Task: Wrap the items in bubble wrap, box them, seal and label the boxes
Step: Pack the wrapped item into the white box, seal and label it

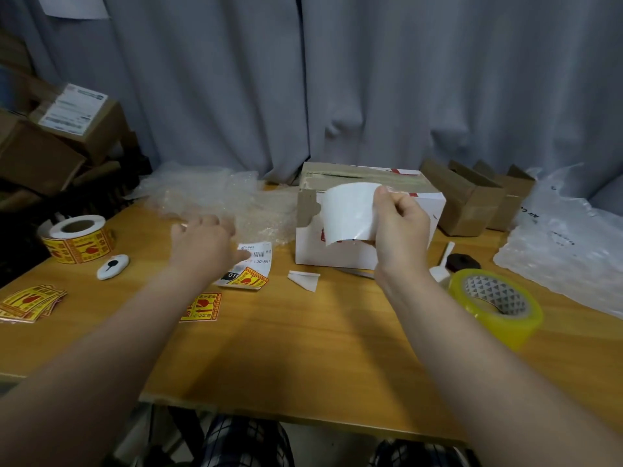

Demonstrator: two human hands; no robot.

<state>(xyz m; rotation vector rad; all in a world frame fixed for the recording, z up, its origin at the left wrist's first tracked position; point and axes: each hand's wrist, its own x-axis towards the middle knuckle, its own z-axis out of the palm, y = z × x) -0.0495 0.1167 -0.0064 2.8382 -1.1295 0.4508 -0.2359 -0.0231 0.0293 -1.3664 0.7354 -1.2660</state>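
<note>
On the surface stands one closed box [333,254] near the far edge. As far as I can tell, two brown open boxes [468,200] stand at the far right. There are two rolls: one roll of yellow stickers [77,242] by the left edge and one roll of tape [495,308] by the right edge. Loose yellow stickers: one small stack [30,301] at the left edge, one single sticker [202,306], and one stuck sticker [251,279] on the one printed label [258,259]. I count also one white cutter [113,266], one paper scrap [305,279], one blank white sheet [350,214], one heap of bubble wrap [215,197] and two hands, the left hand [202,244] and the right hand [401,227].
</note>
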